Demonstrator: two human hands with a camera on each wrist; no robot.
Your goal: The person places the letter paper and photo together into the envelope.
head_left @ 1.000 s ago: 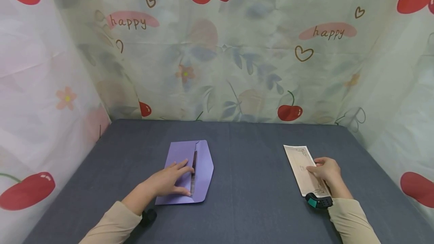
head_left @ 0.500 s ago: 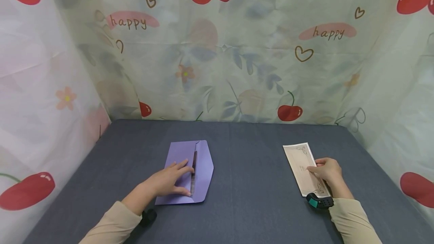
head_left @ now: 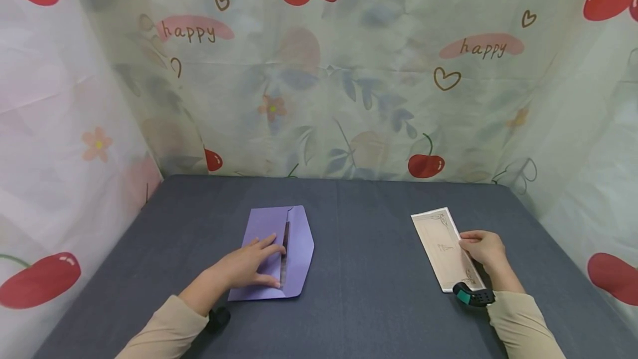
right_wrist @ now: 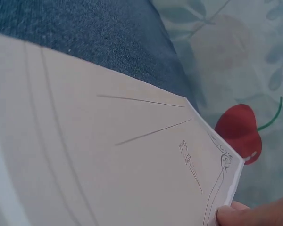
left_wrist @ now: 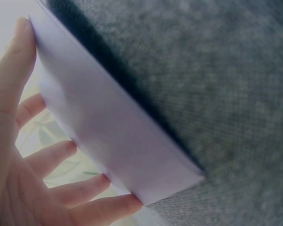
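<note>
My left hand [head_left: 251,263] rests on the purple envelope [head_left: 266,223], left of the middle of the dark surface [head_left: 364,248]. Its fingers [left_wrist: 92,188] are spread, with plain gaps between them, and the thumb sits apart on the near side. The flap [head_left: 300,254] lies folded out to the right, and a dark slit [head_left: 286,235] runs near to far beside my fingertips.

Well apart on the right, my right hand [head_left: 484,249] pinches the pale card [head_left: 442,248] by its right edge, thumb on the printed face and fingers behind. The card slants, its far end further left than its near end, which comes right up to my wristband [head_left: 473,295]; I can't tell whether those two touch. Nor can I tell how much of the card is clear of the surface.

As I judge it, the step in hand is steadying the envelope while I hold the card. To do it well, I'd press lightly and evenly with the left, so the envelope can't slide and the slit isn't squashed flat. With the right, a firm but gentle pinch should do; squeezing harder could crease the edge. The wristband deserves watching too, since it might snag the card's near end.
</note>
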